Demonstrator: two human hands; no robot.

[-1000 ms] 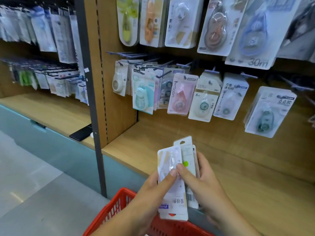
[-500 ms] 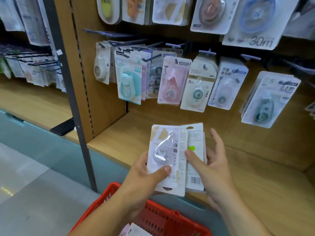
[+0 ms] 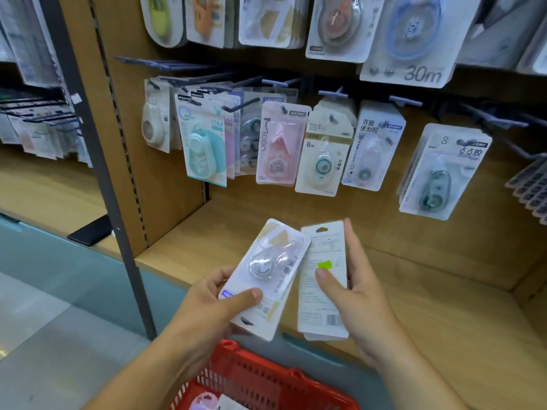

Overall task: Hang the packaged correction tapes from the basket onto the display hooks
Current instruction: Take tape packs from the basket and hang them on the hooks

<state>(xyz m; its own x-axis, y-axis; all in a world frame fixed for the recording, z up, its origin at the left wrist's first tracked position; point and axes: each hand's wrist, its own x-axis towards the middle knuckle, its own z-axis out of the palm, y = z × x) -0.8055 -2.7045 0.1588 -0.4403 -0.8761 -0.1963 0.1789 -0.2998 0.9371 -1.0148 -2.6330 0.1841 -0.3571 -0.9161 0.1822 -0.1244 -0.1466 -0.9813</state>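
Correction tapes: two packs are held over the shelf board, above the red basket (image 3: 266,383); more packs are seen inside the basket.
Left hand (image 3: 207,309): closed on the front-facing pack (image 3: 266,276), thumb pressed on its lower face, fingers hidden behind the card; the pack is tilted toward the right hand's pack, with the blister up.
Right hand (image 3: 361,297): closed on the back-facing pack (image 3: 322,279), thumb laid on the printed back just below the green sticker (image 3: 325,265), fingers wrapped along its right edge; a second card may be stacked behind it, though this cannot be told for certain.
Spacing: the two packs are touching or nearly so at their upper inner corners, and have been fanned apart lower down.
Step in hand: judged to be sorting and matching of a pack to its hook.
How it is done well: the back-facing pack should be turned face out, gripped low so the hang hole (image 3: 322,230) is left free, and the hole lined up square with a hook tip before being slid on.
Display hooks (image 3: 333,93): set above and beyond the basket, already carrying hanging stock (image 3: 322,155); a matching row should be picked.
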